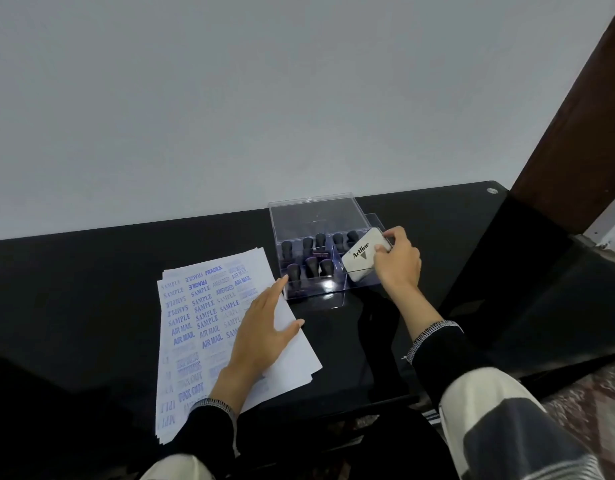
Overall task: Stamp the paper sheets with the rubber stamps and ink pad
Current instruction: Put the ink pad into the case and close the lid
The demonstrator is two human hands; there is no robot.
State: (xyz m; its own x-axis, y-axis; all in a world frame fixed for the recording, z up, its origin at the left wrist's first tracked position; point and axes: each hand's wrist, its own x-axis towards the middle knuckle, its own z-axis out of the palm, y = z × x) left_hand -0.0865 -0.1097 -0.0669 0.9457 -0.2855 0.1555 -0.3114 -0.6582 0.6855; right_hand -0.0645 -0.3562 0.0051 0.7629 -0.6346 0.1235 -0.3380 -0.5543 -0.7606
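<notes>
A stack of white paper sheets [209, 327], the top one covered with blue stamp prints, lies on the black table [91, 271]. My left hand [264, 327] rests flat on its right side, fingers straight. Behind it stands a clear plastic box [313, 216] with its lid up, holding several black-handled rubber stamps [311, 258]. My right hand [398, 261] grips a closed white ink pad case [361, 256] marked Artline, tilted at the box's right compartment.
A pale wall rises right behind the table. A dark brown wooden post [576, 116] stands at the right. The table's right edge drops to a patterned floor [590, 403]. My light trouser legs show at the bottom.
</notes>
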